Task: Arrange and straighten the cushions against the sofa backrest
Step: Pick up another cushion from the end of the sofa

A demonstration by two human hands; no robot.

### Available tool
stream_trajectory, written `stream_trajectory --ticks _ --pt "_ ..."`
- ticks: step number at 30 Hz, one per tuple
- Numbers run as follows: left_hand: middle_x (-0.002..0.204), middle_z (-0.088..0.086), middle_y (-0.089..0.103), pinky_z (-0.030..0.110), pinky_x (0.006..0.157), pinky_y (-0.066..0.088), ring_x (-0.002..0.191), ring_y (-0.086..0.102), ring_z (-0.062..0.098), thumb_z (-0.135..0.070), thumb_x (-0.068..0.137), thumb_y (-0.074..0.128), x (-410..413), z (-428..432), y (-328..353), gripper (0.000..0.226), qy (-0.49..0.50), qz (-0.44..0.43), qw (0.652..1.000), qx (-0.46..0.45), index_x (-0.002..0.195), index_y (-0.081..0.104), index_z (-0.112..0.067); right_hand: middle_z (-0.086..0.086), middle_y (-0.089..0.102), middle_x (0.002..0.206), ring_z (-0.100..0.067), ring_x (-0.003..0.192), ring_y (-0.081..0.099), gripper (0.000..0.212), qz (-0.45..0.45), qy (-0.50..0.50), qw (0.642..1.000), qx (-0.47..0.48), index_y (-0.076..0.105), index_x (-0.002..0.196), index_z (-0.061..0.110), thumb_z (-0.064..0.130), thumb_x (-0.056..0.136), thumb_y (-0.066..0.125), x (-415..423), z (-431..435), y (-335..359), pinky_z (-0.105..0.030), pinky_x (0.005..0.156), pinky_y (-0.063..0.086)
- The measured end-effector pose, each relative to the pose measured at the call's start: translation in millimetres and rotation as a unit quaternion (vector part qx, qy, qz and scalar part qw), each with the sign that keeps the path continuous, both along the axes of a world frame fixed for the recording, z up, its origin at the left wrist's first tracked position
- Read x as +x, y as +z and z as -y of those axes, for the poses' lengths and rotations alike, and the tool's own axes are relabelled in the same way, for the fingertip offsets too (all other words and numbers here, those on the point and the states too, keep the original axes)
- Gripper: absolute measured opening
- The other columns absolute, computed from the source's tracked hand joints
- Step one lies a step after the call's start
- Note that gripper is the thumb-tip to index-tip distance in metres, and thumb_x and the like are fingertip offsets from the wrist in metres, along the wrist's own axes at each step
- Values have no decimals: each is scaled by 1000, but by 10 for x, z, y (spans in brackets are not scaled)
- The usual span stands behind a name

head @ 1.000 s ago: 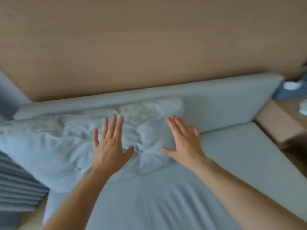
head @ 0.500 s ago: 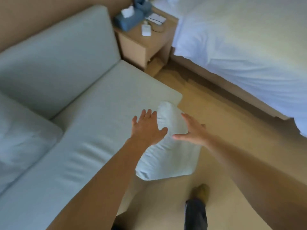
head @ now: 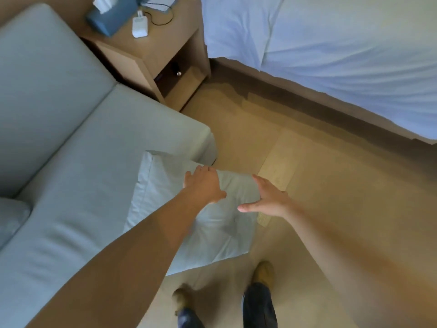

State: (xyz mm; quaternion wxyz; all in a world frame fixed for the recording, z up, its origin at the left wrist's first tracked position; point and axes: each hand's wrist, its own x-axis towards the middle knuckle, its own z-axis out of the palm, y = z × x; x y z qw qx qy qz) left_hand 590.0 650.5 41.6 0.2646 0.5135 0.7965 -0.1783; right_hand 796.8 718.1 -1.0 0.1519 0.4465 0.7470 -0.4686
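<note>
Head view: left hand (head: 205,185) & right hand (head: 269,200) spread flat on cushion (head: 212,228) overhanging sofa (head: 82,162).

1. A pale cushion (head: 212,235) is seen lying on the sofa seat (head: 78,185), overhanging its front edge.
2. A second cushion (head: 10,218) is propped in the seat's corner by the backrest (head: 40,86).
3. A tissue box (head: 111,18) and a white charger (head: 140,27) are carried by the bedside table (head: 163,46).
4. White bedding (head: 343,55) is spread on the bed.

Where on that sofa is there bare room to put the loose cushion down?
The pale green sofa seat is bare between the backrest and the pale cushion overhanging its front edge. The wooden nightstand is crowded: blue tissue box, white charger.
</note>
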Motion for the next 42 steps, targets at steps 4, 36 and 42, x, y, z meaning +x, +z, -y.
stream_trajectory --ticks 4,36,42 --pt "133 10 58 47 102 40 127 51 30 -56 81 78 -202 -436 -335 75 -33 -43 997 -62 136 56 -10 4 8 176 -23 159 16 134 -8 -5 999 -40 2 167 28 74 69 82 77 -110 -444 -60 126 16" --pt "114 4 64 42 94 36 103 59 24 -42 94 70 -300 457 -974 50 -208 -132 968 -48 129 47 -14 20 70 113 -12 108 64 85 -12 225 972 -70 57 121 47 43 48 100 -657 -522 -2112 -30 88 49" --pt "107 10 66 45 88 40 95 61 29 -59 82 76 -627 701 63 68 -178 -139 973 34 122 53 -10 17 72 97 -8 91 67 70 -27 262 964 18 59 109 40 49 47 91 -845 -630 -870 -29 79 55"
